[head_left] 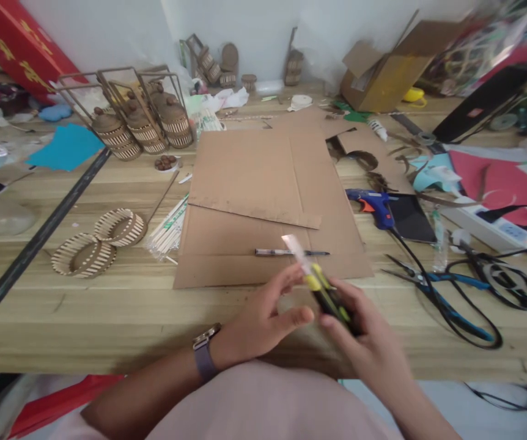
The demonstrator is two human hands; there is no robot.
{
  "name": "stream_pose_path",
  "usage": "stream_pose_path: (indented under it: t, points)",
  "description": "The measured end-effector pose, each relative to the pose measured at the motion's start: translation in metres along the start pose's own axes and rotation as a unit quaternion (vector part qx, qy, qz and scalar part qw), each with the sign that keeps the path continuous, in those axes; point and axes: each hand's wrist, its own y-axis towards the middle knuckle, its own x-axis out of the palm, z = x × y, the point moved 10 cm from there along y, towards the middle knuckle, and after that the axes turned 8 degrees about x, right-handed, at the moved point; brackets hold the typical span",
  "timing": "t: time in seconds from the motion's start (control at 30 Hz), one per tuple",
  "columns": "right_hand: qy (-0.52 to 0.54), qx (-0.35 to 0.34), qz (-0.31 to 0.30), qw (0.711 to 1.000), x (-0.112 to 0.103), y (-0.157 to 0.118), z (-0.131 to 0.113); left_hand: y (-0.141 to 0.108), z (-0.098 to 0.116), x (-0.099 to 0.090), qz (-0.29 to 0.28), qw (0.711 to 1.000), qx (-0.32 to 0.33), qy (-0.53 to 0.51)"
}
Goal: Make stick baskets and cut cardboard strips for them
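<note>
My right hand (367, 327) is wrapped round a yellow and black utility knife (325, 293), its blade out and pointing up and left. Beside the knife, my left hand (263, 315) has its thumb and fingers apart and holds nothing; a watch is on that wrist. Beyond both hands lies a large sheet of cardboard (245, 165) with a narrower cardboard piece (254, 238) across its near part. On the cardboard, just past the blade, rests a dark pen (272, 252).
Two striped round baskets (84, 255) and wrapped sticks (169, 229) lie left. Lidded baskets with frames (142, 128) stand behind them. Right are a blue glue gun (373, 205), pliers (456, 305), scissors (506, 278) and a power strip (493, 226) with cables.
</note>
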Motion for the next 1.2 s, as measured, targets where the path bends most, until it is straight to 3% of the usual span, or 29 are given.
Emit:
stream_pose_path:
  t: [0.1, 0.2, 0.3, 0.47, 0.63, 0.77, 1.0, 1.2]
  points:
    - [-0.192, -0.039, 0.126, 0.973, -0.081, 0.001, 0.012, 0.002, 0.01, -0.004, -0.039, 0.987, 0.021, 0.152]
    - [-0.379, -0.031, 0.186, 0.906, -0.148, 0.004, 0.031, 0.011, 0.027, -0.001, -0.092, 0.932, 0.138, 0.323]
    - [-0.46, -0.059, 0.158, 0.872, -0.172, 0.008, 0.045, 0.022, 0.019, 0.004, -0.143, 0.861, 0.217, 0.437]
    - [-0.538, -0.141, 0.125, 0.821, -0.158, 0.011, 0.052, 0.033, -0.017, -0.005, -0.187, 0.766, 0.231, 0.571]
    - [-0.53, -0.176, 0.11, 0.822, -0.149, 0.014, 0.056, 0.029, -0.026, -0.019, -0.182, 0.698, 0.217, 0.658]
    - [-0.517, -0.2, 0.084, 0.828, -0.142, 0.008, 0.05, 0.024, -0.023, -0.023, -0.178, 0.686, 0.231, 0.667]
    - [-0.498, -0.144, 0.065, 0.853, -0.126, -0.011, 0.046, 0.009, -0.013, -0.037, -0.2, 0.68, 0.253, 0.658]
    - [-0.467, -0.164, 0.058, 0.867, -0.096, -0.031, 0.051, 0.01, 0.001, -0.018, -0.279, 0.647, 0.32, 0.634]
